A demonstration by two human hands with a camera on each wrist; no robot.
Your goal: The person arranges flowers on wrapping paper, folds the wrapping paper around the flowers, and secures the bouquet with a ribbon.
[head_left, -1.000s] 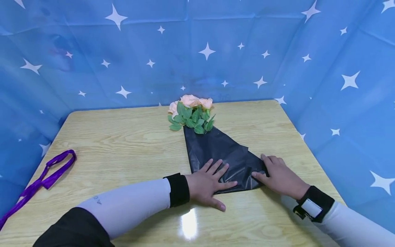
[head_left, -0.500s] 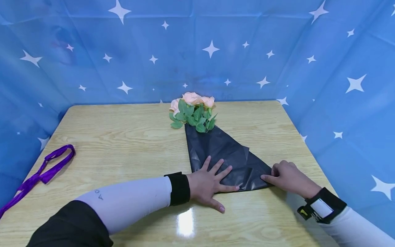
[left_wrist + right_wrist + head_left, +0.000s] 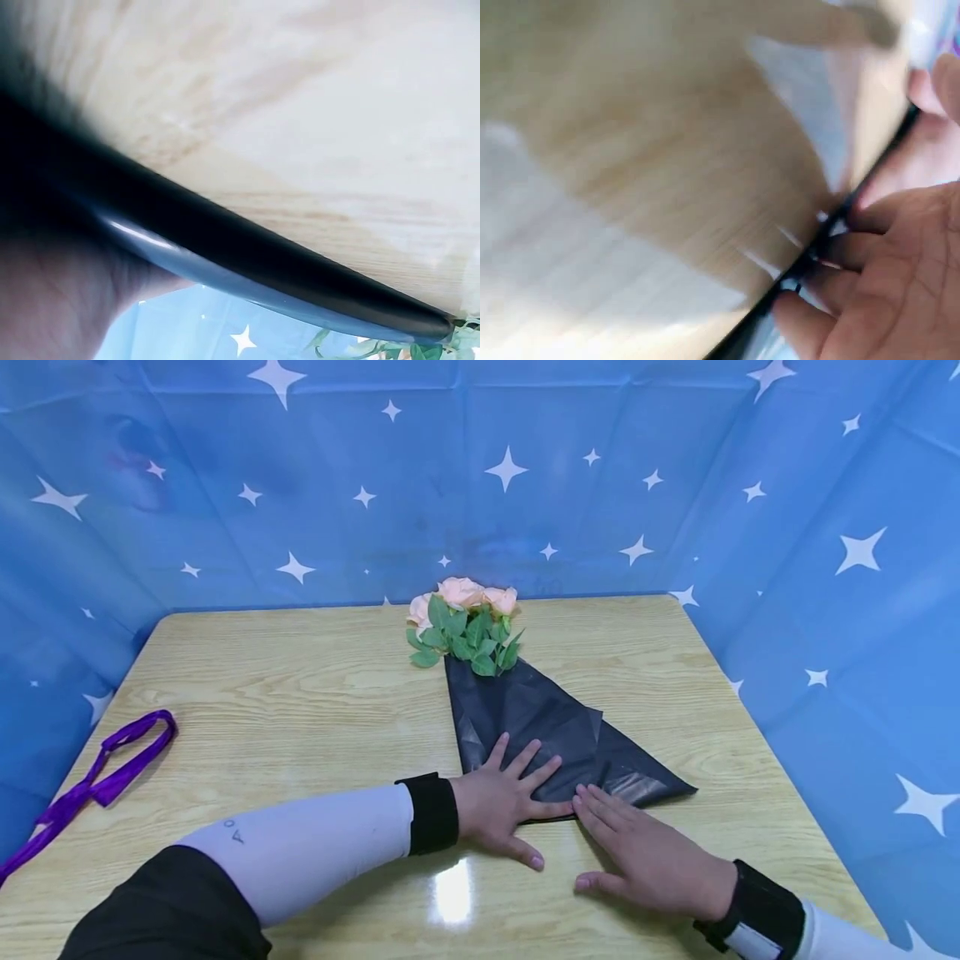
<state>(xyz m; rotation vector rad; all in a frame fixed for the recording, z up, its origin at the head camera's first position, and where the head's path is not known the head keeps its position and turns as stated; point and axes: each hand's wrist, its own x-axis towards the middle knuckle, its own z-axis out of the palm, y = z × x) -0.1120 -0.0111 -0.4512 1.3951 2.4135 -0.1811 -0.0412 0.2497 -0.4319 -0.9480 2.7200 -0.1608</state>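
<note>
Pale pink flowers (image 3: 462, 594) with green leaves (image 3: 480, 637) stick out from the top of black wrapping paper (image 3: 540, 718), which is folded over their stems. My left hand (image 3: 506, 806) lies spread and flat on the paper's lower left part. Beside it, my right hand (image 3: 645, 852) has straight fingers, their tips at the paper's lower edge near the left little finger. The paper's pointed corner (image 3: 675, 789) extends to the right, past the right fingertips. In the right wrist view, the extended fingers (image 3: 862, 255) line up along the dark paper edge.
A purple ribbon (image 3: 112, 781) with a loop lies at the left side of the wooden table (image 3: 300, 693). Blue cloth (image 3: 450, 485) with white stars hangs behind and around the table.
My right hand has let go of the paper's right corner and moved left and nearer to me, its fingers straightening at the lower edge. The left hand has stayed on the paper.
</note>
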